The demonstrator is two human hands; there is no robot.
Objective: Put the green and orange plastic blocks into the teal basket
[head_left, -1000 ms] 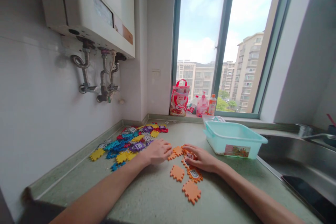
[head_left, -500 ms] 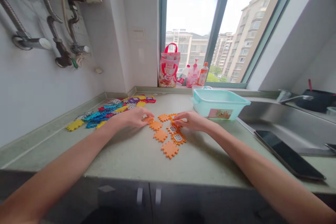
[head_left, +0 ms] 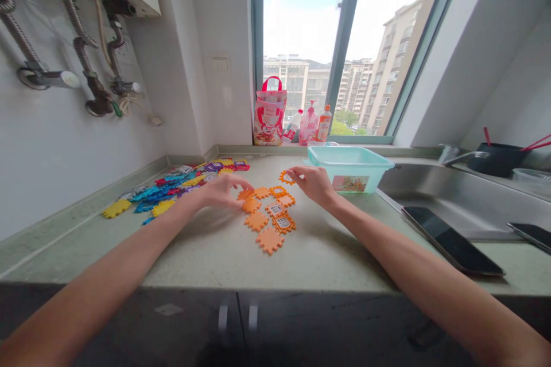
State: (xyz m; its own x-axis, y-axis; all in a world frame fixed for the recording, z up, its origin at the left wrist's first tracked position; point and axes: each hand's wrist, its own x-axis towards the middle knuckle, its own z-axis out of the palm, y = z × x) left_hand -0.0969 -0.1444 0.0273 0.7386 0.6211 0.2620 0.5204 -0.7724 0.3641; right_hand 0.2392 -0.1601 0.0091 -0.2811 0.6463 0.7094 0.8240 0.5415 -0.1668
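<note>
My right hand (head_left: 316, 183) pinches an orange interlocking tile (head_left: 284, 177) with a white lattice centre, raised a little above the counter. My left hand (head_left: 224, 191), thumb and fingers apart, rests at the left edge of the orange group, beside an orange tile (head_left: 251, 205). Below lie more plain orange tiles (head_left: 257, 222) and, at the front, another orange tile (head_left: 270, 240). To their right are orange tiles with lattice centres (head_left: 284, 222). Whether the left fingertips grip the tile by them is hard to see.
A pile of blue, yellow, red and purple tiles (head_left: 161, 192) spreads at the left. A turquoise tub (head_left: 350, 155) stands behind the right hand. Farther right are a black phone (head_left: 451, 241) and the steel sink (head_left: 430, 200). Bottles (head_left: 309, 124) and a bag (head_left: 270, 117) line the sill.
My right hand has lifted a lattice-centred orange tile up and away from the group. My left hand's fingers have spread wider beside the plain orange tiles. The view has shifted slightly.
</note>
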